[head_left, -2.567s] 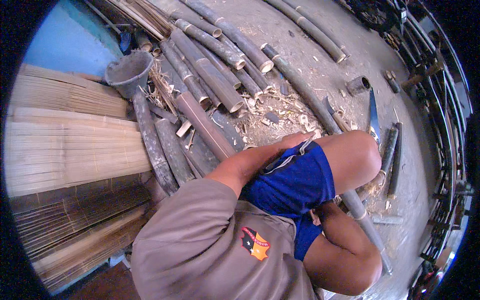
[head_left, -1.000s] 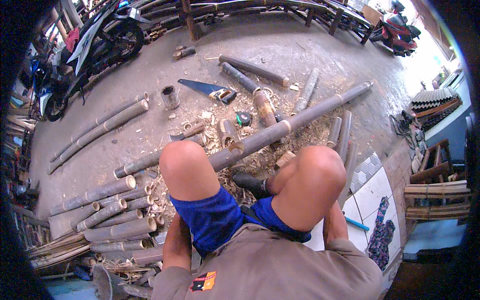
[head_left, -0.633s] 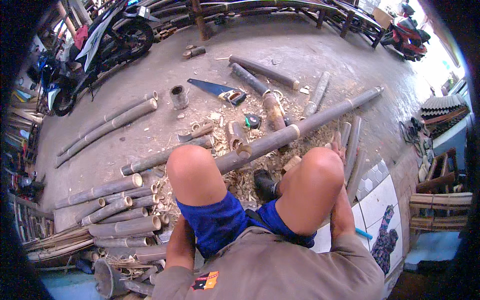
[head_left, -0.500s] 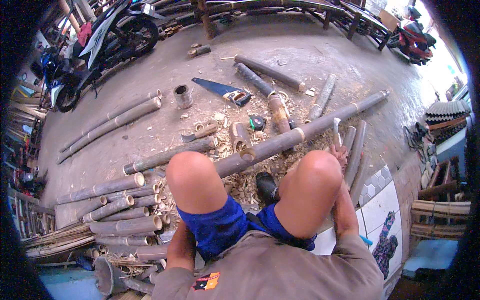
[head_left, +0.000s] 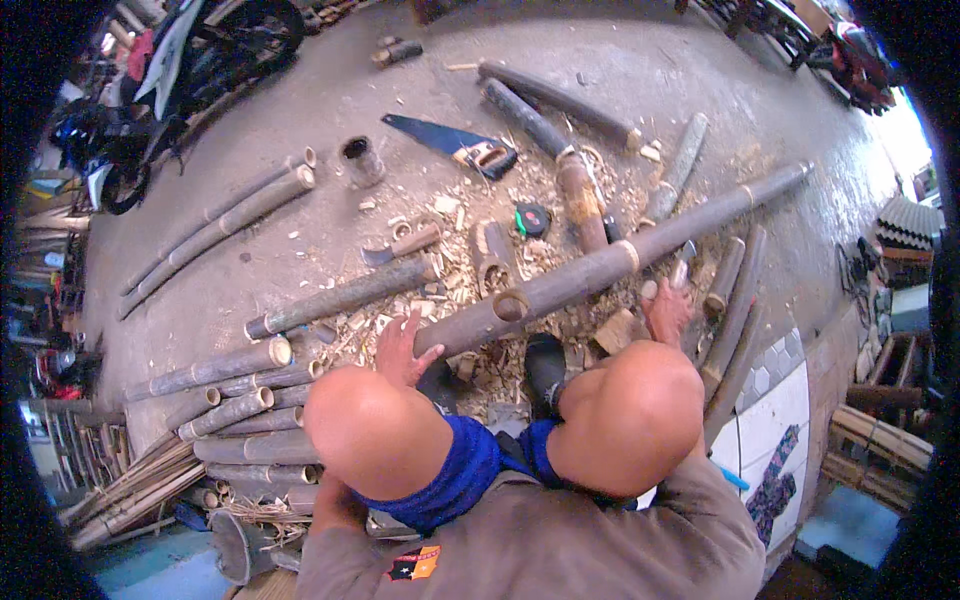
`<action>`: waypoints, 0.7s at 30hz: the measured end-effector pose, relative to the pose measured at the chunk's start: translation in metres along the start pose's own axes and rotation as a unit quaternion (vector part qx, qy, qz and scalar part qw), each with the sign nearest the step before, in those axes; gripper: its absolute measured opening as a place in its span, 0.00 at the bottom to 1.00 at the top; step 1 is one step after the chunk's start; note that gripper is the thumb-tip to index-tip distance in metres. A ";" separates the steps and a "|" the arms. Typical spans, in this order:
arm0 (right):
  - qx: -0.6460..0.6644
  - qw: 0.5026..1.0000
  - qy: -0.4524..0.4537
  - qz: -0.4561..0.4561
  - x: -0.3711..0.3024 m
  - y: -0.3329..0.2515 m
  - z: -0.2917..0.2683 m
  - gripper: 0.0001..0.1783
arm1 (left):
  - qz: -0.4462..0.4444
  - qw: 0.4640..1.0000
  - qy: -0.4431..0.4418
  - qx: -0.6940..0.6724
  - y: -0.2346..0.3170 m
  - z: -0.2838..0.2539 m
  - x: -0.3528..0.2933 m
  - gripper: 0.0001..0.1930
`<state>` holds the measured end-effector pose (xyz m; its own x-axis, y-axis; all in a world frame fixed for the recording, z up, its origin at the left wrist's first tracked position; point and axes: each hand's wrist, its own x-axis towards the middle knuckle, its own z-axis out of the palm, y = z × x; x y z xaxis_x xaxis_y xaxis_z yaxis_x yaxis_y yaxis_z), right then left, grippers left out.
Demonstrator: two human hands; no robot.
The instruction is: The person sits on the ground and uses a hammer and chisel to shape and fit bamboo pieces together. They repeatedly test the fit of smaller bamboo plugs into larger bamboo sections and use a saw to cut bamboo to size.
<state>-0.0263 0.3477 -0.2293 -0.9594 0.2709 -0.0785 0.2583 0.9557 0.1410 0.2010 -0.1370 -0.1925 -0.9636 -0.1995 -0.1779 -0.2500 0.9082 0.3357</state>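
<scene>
The left hand (head_left: 403,350), fingers spread, touches the holed bamboo pole (head_left: 575,283). The right hand (head_left: 668,314) curls around a short tool (head_left: 682,268).

the left one of two side-by-side fisheye cameras, worn on the person's head, looks steeply down and forward. the shirt (head_left: 560,550) is nearest, filling the bottom edge, with the bare knees (head_left: 365,425) just beyond. the left hand (head_left: 402,348), the right hand (head_left: 668,312) and the long bamboo pole (head_left: 578,280) lie near the middle. beyond them the floor (head_left: 560,40) stretches to a motorcycle (head_left: 215,75), far off at upper left. the picture is upright, bending toward a dark round rim.
</scene>
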 end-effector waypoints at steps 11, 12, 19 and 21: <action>-0.074 0.981 -0.098 -0.148 -0.007 -0.029 0.012 0.24 | 0.129 0.974 -0.186 0.018 0.068 -0.016 0.065 0.55; -0.046 0.986 -0.107 -0.122 -0.006 -0.028 0.015 0.27 | 0.127 0.971 -0.202 0.022 0.076 -0.016 0.072 0.56; 0.332 0.941 -0.002 -0.065 0.012 -0.019 0.025 0.37 | 0.146 0.959 -0.242 -0.028 0.080 -0.004 0.098 0.57; 0.420 0.908 0.002 -0.006 0.012 -0.026 0.011 0.35 | 0.142 0.957 -0.249 -0.034 0.080 -0.005 0.098 0.56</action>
<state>-0.0438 0.3272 -0.2449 -0.9627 0.2609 -0.0722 0.2419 0.7096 -0.6618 0.0856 -0.0854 -0.1785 -0.8327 0.2682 -0.4844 -0.0062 0.8703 0.4925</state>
